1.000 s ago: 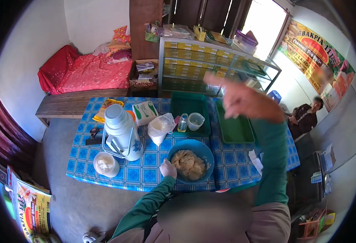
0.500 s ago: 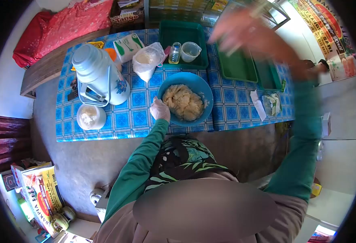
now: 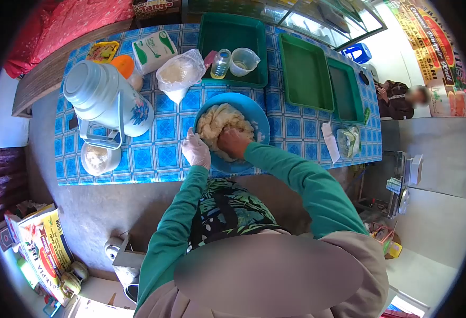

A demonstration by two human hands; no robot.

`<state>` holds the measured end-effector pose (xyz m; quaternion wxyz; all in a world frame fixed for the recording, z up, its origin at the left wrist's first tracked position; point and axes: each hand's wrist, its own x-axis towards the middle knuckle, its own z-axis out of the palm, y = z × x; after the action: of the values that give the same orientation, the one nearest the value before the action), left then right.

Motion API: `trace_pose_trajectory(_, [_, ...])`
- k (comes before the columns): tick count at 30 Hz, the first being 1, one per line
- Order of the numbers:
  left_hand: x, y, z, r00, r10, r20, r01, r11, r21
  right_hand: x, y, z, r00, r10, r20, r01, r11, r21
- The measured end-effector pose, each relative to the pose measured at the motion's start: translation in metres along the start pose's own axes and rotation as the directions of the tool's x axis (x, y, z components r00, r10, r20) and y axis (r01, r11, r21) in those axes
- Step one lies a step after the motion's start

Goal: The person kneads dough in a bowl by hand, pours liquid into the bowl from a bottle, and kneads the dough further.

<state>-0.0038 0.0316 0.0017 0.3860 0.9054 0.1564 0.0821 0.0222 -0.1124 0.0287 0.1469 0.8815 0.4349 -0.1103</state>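
Observation:
A blue bowl [image 3: 262,117] stands at the front of the table, holding a lump of pale, sticky dough [image 3: 216,121]. My left hand [image 3: 196,150], in a thin clear glove, grips the bowl's left rim. Inside the bowl my right hand [image 3: 234,142] is pushed into the dough, its fingers curled and partly buried in it. Behind the bowl are an open plastic bag of white powder [image 3: 180,74], a small clear bottle [image 3: 220,64] and a clear measuring cup [image 3: 243,62]; the bottle and cup stand in a dark green tray [image 3: 233,26].
A large light-blue thermos [image 3: 108,100] and a tub of white powder [image 3: 100,159] stand on the left. Two green trays [image 3: 307,74] [image 3: 345,87] and a clear plastic packet [image 3: 348,142] lie on the right. Another person [image 3: 397,100] is beyond the table's right end.
My right hand has come down from high above the table's right side into the dough. My left hand stays at the bowl's rim. The view has shifted slightly.

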Motion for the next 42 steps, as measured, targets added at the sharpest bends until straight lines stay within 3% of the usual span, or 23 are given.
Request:
trace_pose_trajectory(3, [-0.001, 0.005, 0.001, 0.996, -0.026, -0.089, 0.02, 0.998, -0.068, 0.012, -0.01, 0.003, 0.99, 0.118, -0.082, -0.096, 0.967, 0.238])
trace_pose_trajectory(5, [-0.001, 0.011, -0.002, 0.993, -0.083, -0.078, 0.079, 0.995, -0.055, 0.026, -0.016, 0.0, 0.868, 0.497, -0.011, -0.457, 0.806, 0.375])
trace_pose_trajectory(6, [0.0, 0.013, -0.002, 0.989, -0.134, -0.064, 0.131, 0.99, -0.043, 0.028, -0.016, 0.002, 0.867, 0.498, -0.015, -0.457, 0.807, 0.375])
trace_pose_trajectory(8, [-0.003, 0.008, 0.003, 0.988, -0.128, -0.09, 0.127, 0.992, -0.022, 0.028, -0.017, 0.005, 0.692, 0.721, 0.046, -0.565, 0.501, 0.656])
trace_pose_trajectory(9, [-0.001, 0.006, 0.006, 0.985, -0.153, -0.082, 0.151, 0.988, -0.039, 0.022, -0.018, 0.014, 0.684, 0.729, 0.029, -0.565, 0.504, 0.653])
trace_pose_trajectory(10, [0.002, 0.004, 0.009, 0.982, -0.175, -0.07, 0.171, 0.984, -0.053, 0.012, -0.024, 0.031, 0.665, 0.739, -0.109, -0.244, 0.353, 0.903])
trace_pose_trajectory(12, [0.002, -0.005, 0.011, 0.985, -0.125, -0.118, 0.113, 0.988, -0.104, -0.001, -0.022, 0.043, 0.591, 0.773, -0.233, 0.145, 0.183, 0.972])
trace_pose_trajectory(15, [0.001, 0.007, -0.006, 0.998, -0.056, -0.038, 0.058, 0.997, 0.056, -0.026, -0.001, 0.041, 0.618, 0.757, 0.213, 0.43, -0.551, 0.715])
trace_pose_trajectory(16, [0.004, 0.006, -0.007, 0.999, -0.031, 0.006, 0.031, 0.998, 0.047, -0.035, 0.013, 0.019, 0.596, 0.773, 0.217, 0.435, -0.538, 0.722])
trace_pose_trajectory(17, [0.004, 0.005, -0.007, 1.0, -0.019, 0.006, 0.018, 0.998, 0.067, -0.042, 0.029, -0.006, 0.613, 0.789, 0.039, 0.161, -0.174, 0.971])
trace_pose_trajectory(18, [0.005, 0.005, -0.007, 1.0, -0.008, 0.0, 0.007, 0.996, 0.086, -0.048, 0.041, -0.031, 0.683, 0.723, -0.107, -0.125, 0.26, 0.957])
trace_pose_trajectory(19, [0.004, 0.006, -0.008, 1.0, 0.002, 0.008, -0.003, 0.997, 0.072, -0.049, 0.041, -0.058, 0.666, 0.745, 0.052, -0.299, 0.202, 0.932])
trace_pose_trajectory(20, [0.004, 0.007, -0.01, 1.0, 0.012, 0.005, -0.012, 0.996, 0.088, -0.054, 0.041, -0.061, 0.654, 0.755, 0.05, -0.31, 0.207, 0.928])
trace_pose_trajectory(22, [0.003, 0.009, -0.009, 1.0, -0.022, -0.002, 0.022, 0.998, 0.066, -0.066, 0.041, -0.063, 0.869, 0.432, -0.243, -0.262, 0.816, 0.516])
trace_pose_trajectory(23, [0.003, 0.004, -0.006, 0.999, -0.031, -0.016, 0.031, 0.999, 0.045, -0.068, 0.042, -0.054, 0.865, 0.443, -0.235, -0.28, 0.815, 0.507])
trace_pose_trajectory(25, [0.003, -0.004, 0.0, 0.998, -0.022, -0.058, 0.023, 1.0, 0.012, -0.061, 0.046, -0.027, 0.893, 0.168, -0.418, -0.175, 0.984, 0.024])
trace_pose_trajectory(30, [-0.001, -0.013, 0.005, 0.993, 0.008, -0.118, -0.021, 0.994, -0.111, -0.036, 0.058, -0.009, 0.851, 0.391, -0.352, -0.351, 0.92, 0.172])
trace_pose_trajectory(32, [0.0, -0.018, 0.011, 0.978, 0.09, -0.186, -0.101, 0.994, -0.05, -0.024, 0.059, -0.014, 0.872, 0.489, 0.029, -0.45, 0.777, 0.441])
trace_pose_trajectory(34, [-0.002, -0.011, 0.012, 0.974, 0.064, -0.217, -0.074, 0.997, -0.037, -0.019, 0.053, 0.0, 0.843, 0.538, -0.006, -0.436, 0.69, 0.577])
trace_pose_trajectory(36, [-0.002, -0.01, 0.016, 0.974, 0.037, -0.224, -0.043, 0.999, -0.02, -0.013, 0.037, 0.022, 0.688, 0.705, 0.172, -0.526, 0.321, 0.787])
trace_pose_trajectory(38, [-0.001, -0.007, 0.021, 0.978, -0.106, -0.18, 0.082, 0.987, -0.137, 0.003, 0.014, 0.119, 0.618, 0.785, 0.051, -0.363, 0.227, 0.904])
trace_pose_trajectory(40, [-0.003, -0.005, 0.019, 0.972, -0.063, -0.225, 0.055, 0.998, -0.041, -0.001, -0.003, 0.101, 0.507, 0.861, -0.046, -0.167, 0.15, 0.974])
trace_pose_trajectory(42, [-0.002, -0.009, 0.019, 0.976, -0.033, -0.215, 0.02, 0.998, -0.062, -0.015, -0.019, 0.059, 0.855, 0.466, 0.227, -0.518, 0.76, 0.392])
